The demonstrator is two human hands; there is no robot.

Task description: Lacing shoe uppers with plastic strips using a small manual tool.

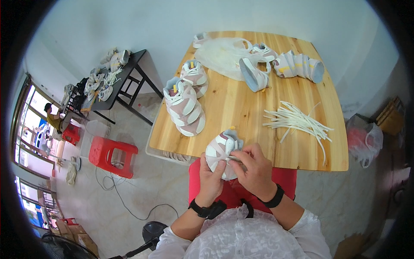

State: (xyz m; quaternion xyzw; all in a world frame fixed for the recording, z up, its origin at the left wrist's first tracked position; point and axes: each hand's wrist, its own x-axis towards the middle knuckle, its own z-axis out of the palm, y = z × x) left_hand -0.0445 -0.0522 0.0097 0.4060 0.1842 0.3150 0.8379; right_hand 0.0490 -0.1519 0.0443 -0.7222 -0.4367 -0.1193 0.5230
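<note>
— What sits around the wooden table (241, 108)?

— On it, toward its left edge, a stack of small pink-and-white shoes (186, 105) lies heaped, and another pair (195, 75) rests just behind that. At the table's far side there is a crumpled clear plastic bag (222, 54), with more shoes (276, 64) beside it on the right, one tipped on its side. On the table's right half a loose bundle of white laces (299, 121) is spread out. Off the table's left edge stand a red plastic stool (111, 156) on the floor and, further away, a black side table (118, 82) piled with more shoes. To the table's right a bag with something red in it (364, 138) sits on the floor.

— Does anything block the hands?

— No. The stack and the laces are well apart from them, on either side.

— And where is the shoe being handled?

— One small shoe (222, 153) is held at the table's near edge, partly over the lap, sole toward the person.

— How do the hands grip it?

— The left hand (211, 175) is wrapped around the shoe's lower left side, fingers closed on it. The right hand (254, 168) lies over its right side, fingertips pinched together at the shoe's upper part. Whether a lace is between them is too small to tell. Each wrist carries a black band.
</note>
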